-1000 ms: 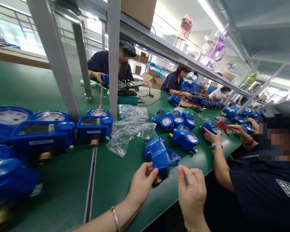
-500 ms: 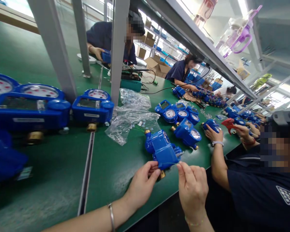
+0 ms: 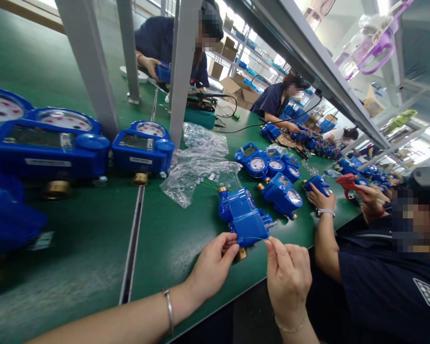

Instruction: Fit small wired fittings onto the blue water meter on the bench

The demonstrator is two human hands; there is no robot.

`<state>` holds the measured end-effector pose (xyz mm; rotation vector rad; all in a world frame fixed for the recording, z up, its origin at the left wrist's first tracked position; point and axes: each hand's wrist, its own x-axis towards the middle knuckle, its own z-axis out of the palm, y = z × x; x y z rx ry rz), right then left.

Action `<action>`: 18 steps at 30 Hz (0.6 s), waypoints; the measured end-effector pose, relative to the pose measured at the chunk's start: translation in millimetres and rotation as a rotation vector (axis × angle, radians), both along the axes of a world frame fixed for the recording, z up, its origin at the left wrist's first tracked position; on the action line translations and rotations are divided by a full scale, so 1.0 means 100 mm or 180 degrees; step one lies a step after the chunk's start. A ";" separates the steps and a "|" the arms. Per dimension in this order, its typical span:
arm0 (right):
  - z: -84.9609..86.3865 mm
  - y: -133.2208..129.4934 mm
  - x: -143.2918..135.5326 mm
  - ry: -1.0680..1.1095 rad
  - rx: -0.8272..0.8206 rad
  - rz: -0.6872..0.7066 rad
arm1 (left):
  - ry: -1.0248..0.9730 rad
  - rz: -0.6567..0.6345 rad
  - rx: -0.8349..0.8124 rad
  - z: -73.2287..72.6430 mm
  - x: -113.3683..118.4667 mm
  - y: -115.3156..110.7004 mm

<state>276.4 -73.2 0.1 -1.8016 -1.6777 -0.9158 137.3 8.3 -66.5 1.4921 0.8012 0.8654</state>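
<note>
A blue meter [image 3: 249, 222] with brass ends lies on the green table [image 3: 165, 239] in front of me. At its near left corner my left hand [image 3: 215, 263] has thumb and fingers closed on the meter's edge, beside the lower brass end. Just right of the meter, my right hand [image 3: 288, 272] pinches a thin green wire [image 3: 254, 238], which runs along the meter's near edge towards my left hand. Where the wire ends near my left fingertips is too small to tell. Clear plastic bags [image 3: 200, 174] lie behind the meter.
More blue meters [image 3: 281, 191] lie just beyond, and others [image 3: 143, 148] stand at the left by grey posts [image 3: 181, 71]. At the right a co-worker's hand [image 3: 322, 198] rests on a meter, the other holding a red tool [image 3: 347, 182]. Two people work across the table.
The whole view has shifted slightly, with the table scene a little further right. Both hands keep nearly the same places at the meter, the wire still in my right hand.
</note>
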 end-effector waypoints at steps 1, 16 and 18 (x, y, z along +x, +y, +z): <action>0.00 0.00 0.00 0.0032 -0.0016 0.0014 | 0.0068 0.0010 0.0068 0.00 0.00 0.00; -0.26 0.00 -0.17 0.1872 -0.1144 0.0448 | 0.2530 -0.0944 0.1719 0.66 -0.41 0.43; -0.31 -0.10 -0.12 0.2611 -0.1228 0.0408 | 0.2713 -0.0950 0.1890 0.78 -0.53 0.47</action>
